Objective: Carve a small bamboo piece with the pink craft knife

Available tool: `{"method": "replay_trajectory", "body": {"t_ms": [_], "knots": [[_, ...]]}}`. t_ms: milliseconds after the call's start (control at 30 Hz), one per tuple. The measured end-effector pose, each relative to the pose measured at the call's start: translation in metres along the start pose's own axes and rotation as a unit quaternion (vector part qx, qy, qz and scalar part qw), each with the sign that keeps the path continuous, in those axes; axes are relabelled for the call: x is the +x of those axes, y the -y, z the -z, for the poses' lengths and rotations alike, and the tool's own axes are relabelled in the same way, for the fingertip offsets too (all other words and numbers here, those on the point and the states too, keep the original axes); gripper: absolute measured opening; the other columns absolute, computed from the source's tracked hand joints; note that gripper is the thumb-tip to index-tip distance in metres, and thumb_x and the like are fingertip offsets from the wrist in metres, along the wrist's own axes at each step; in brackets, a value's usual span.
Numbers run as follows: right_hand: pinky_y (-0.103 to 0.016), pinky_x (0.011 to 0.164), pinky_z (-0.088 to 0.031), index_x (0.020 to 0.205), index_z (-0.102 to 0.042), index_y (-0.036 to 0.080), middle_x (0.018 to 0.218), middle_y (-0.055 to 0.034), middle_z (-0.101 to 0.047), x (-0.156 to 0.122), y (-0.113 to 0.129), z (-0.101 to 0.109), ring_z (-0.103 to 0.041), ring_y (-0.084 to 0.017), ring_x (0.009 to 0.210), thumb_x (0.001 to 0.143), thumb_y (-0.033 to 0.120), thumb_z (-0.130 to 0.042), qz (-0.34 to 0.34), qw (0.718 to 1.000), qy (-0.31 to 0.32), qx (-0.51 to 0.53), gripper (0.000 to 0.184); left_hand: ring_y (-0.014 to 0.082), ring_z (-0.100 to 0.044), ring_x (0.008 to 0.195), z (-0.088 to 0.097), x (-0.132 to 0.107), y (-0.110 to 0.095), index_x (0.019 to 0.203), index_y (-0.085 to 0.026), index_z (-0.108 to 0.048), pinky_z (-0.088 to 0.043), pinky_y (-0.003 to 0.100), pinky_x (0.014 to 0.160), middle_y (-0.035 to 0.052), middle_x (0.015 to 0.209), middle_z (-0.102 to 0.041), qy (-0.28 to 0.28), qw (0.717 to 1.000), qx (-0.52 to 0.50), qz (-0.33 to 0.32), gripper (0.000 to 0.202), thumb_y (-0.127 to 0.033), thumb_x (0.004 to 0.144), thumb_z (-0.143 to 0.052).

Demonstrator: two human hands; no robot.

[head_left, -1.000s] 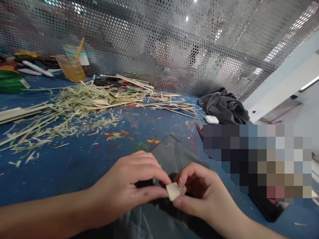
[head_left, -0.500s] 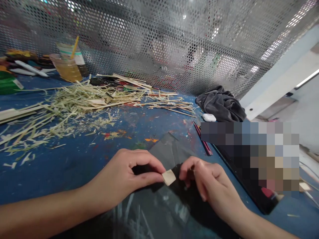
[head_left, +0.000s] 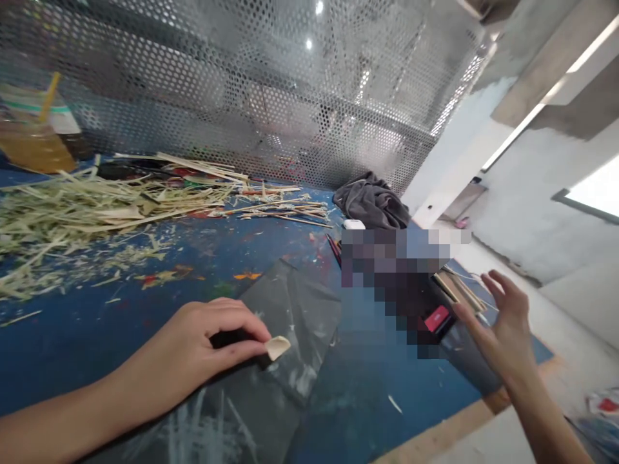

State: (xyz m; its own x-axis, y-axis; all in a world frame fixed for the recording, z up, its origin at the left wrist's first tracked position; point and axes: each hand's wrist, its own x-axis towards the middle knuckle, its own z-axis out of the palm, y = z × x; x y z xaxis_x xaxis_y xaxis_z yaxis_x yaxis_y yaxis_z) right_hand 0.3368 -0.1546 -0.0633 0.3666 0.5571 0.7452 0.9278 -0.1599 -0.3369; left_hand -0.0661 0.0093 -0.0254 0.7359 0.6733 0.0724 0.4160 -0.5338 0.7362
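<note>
My left hand (head_left: 203, 341) rests on a dark plastic sheet (head_left: 285, 309) and pinches a small pale piece of tape (head_left: 277, 347) between thumb and forefinger. My right hand (head_left: 498, 325) is raised near the table's right end with its fingers spread and nothing in them. It hovers beside a black tablet-like device (head_left: 435, 322) with a red patch and some thin bamboo sticks (head_left: 459, 290).
A blue paint-stained table (head_left: 120, 316) carries a heap of bamboo shavings (head_left: 82, 212), bundled sticks (head_left: 290, 209), a dark cloth (head_left: 370, 200), a white earbud case (head_left: 354, 224) and a drink cup with a straw (head_left: 31, 138). Perforated metal screen (head_left: 242, 84) stands behind.
My right hand let go of the tape piece and swung out to the right, fingers opening. The left hand kept the piece. The view turned right.
</note>
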Motion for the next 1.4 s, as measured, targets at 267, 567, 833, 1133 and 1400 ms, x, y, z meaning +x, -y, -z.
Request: {"method": "replay_trajectory", "body": {"t_ms": [267,567,833,1133,1400], "knots": [[-0.056,0.099,-0.041,0.137,-0.038,0.023,0.132,-0.0168,-0.049,-0.018,-0.053,0.011,-0.064,-0.031,0.106,0.086,0.059,-0.052,-0.072,0.994,0.081,-0.008,0.064,0.0111,-0.064,0.072,-0.006,0.000,-0.010,0.073,-0.028,-0.072,-0.044,0.014,0.064,-0.0098,0.078,-0.070,-0.061,0.997,0.035,0.020,0.025,-0.051,0.078,-0.063],[-0.031,0.069,-0.050,0.089,-0.059,0.023,0.077,-0.0018,-0.064,0.026,0.041,-0.003,-0.061,-0.016,0.069,0.098,0.021,-0.038,0.123,0.990,0.047,0.058,0.023,0.0180,-0.067,0.074,-0.010,0.018,-0.008,0.078,-0.026,-0.073,-0.048,0.020,0.065,-0.0019,0.082,-0.074,-0.013,0.997,0.051,0.053,0.033,-0.057,0.076,-0.063],[-0.029,0.078,-0.048,0.099,-0.064,0.017,0.103,-0.0071,-0.066,0.056,0.177,-0.071,-0.063,-0.020,0.095,0.095,0.041,-0.052,0.312,0.903,0.281,0.094,0.028,0.0161,-0.062,0.069,-0.002,0.065,-0.026,0.083,-0.021,-0.070,-0.045,0.023,0.064,-0.0001,0.078,-0.071,-0.081,0.995,0.056,0.020,0.035,-0.054,0.078,-0.059],[-0.025,0.061,-0.037,0.094,-0.064,0.019,0.083,-0.0018,-0.067,0.049,0.157,-0.078,-0.062,-0.014,0.073,0.101,0.032,-0.043,0.292,0.915,0.272,0.057,0.026,0.0152,-0.063,0.070,-0.005,0.094,-0.026,0.079,-0.020,-0.070,-0.050,0.024,0.068,0.0003,0.075,-0.071,-0.003,0.998,-0.061,-0.026,0.025,-0.044,0.074,-0.067],[-0.025,0.077,-0.047,0.095,-0.067,0.017,0.091,-0.0065,-0.069,0.042,0.161,-0.080,-0.061,-0.015,0.085,0.097,0.027,-0.050,0.246,0.899,0.207,0.297,0.020,0.0106,-0.057,0.061,-0.001,0.101,-0.018,0.066,-0.017,-0.064,-0.046,0.018,0.060,-0.0021,0.065,-0.063,0.018,0.992,-0.112,-0.049,0.024,-0.040,0.071,-0.070]]}}
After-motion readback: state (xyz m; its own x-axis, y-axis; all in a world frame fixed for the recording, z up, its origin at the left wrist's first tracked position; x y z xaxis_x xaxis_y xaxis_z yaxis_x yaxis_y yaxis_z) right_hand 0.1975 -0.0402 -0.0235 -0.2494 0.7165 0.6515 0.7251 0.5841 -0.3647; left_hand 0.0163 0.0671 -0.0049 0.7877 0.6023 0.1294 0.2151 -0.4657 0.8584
